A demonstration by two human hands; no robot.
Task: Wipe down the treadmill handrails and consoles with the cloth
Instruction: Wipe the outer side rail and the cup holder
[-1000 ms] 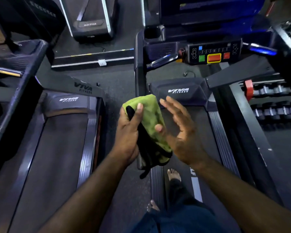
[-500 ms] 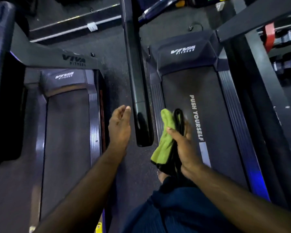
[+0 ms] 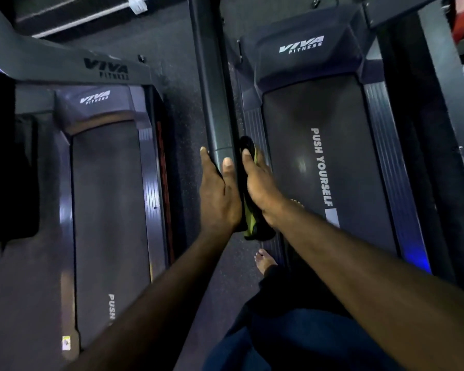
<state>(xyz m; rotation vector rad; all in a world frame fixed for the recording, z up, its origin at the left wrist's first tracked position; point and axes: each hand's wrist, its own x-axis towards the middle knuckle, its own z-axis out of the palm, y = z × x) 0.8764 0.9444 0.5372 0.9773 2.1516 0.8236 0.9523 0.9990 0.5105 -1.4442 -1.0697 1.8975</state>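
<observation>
A dark handrail point(image 3: 212, 84) of the right treadmill runs from the top of the view down to the middle. My left hand point(image 3: 219, 194) grips its near end, thumb on the left side and fingers over the top. Against the rail's right side, my right hand point(image 3: 260, 188) holds the green and black cloth point(image 3: 251, 223). Most of the cloth is hidden between my two hands; only its top tip and lower edge show. The console is out of view.
The right treadmill belt point(image 3: 327, 162) marked PUSH YOURSELF lies under my right arm. A second treadmill point(image 3: 107, 210) stands to the left across a strip of dark floor point(image 3: 182, 145). My bare foot point(image 3: 264, 261) stands by the right treadmill's side rail.
My left hand moved from open beside the rail to gripping its end. My right hand brought the cloth up against the rail's right side. The view tilted further down.
</observation>
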